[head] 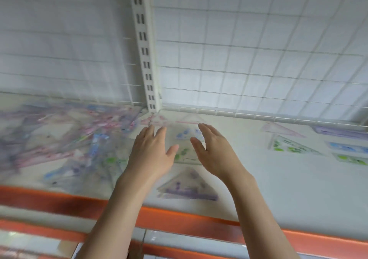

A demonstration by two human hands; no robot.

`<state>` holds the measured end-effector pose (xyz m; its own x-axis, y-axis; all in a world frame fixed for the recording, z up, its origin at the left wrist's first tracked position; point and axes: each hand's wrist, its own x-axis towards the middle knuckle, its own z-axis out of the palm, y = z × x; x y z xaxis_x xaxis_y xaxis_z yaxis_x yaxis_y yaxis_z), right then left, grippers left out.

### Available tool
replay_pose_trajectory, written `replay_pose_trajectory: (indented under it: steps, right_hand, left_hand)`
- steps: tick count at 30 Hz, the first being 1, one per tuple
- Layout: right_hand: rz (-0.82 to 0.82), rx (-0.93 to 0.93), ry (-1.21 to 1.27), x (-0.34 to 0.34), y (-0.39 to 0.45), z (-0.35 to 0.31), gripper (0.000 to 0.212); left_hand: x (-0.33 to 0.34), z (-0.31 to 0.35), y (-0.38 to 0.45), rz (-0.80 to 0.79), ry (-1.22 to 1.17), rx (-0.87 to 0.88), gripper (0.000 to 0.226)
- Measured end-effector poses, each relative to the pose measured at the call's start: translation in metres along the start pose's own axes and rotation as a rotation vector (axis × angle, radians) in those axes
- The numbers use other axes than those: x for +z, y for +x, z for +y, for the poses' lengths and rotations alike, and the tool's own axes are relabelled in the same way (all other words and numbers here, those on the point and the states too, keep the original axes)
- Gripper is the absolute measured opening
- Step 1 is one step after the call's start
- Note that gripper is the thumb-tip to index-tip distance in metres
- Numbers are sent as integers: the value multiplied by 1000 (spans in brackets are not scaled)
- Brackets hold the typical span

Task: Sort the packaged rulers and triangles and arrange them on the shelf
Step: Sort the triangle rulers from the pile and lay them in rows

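The picture is blurred by motion. My left hand (152, 151) and my right hand (211, 149) hover open over the white shelf (278, 189), fingers straight, holding nothing. Between them lies a column of clear packaged triangles: a pink one (185, 121) at the back, a blue one (189, 134), a green one (184, 156), and a purple one (188, 188) nearest me. A jumbled heap of packaged rulers and triangles (65, 139) covers the shelf to the left. Whether my fingers touch the packages cannot be told.
Further right lie a pink triangle (282, 129), a green triangle (292, 146), and purple (342, 132), blue (348, 147) and green (352, 159) ruler packs. A white wire grid (258, 59) and slotted upright post (146, 59) back the shelf. An orange strip (179, 219) runs along its front edge.
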<state>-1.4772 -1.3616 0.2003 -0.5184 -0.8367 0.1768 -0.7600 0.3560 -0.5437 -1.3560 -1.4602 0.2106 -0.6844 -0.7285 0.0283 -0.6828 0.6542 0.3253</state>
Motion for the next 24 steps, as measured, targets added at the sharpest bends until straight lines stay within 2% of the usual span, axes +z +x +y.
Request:
replay_pose_trajectory:
  steps: [4,9,14,19,24]
  right_hand:
    - [-50,-76,8,30,15,-48,52]
    - [-93,-124,-44,59,25,-93,51]
    - [-145,24,-94,76,20,-117,53]
    - [-389,127,-158,81,13,-129,69]
    - [-471,201,-233,81,16,-136,72]
  left_hand:
    - [-18,-54,-6,16,-7,-52,62]
    - [-36,-110,-7,46,13,-94,45]
    - [-45,-141,-6,20,2,-114,42]
    - [-49,-156,-4,25,16,-95,37]
    - [-48,-163,-4,42,-12,-75,40]
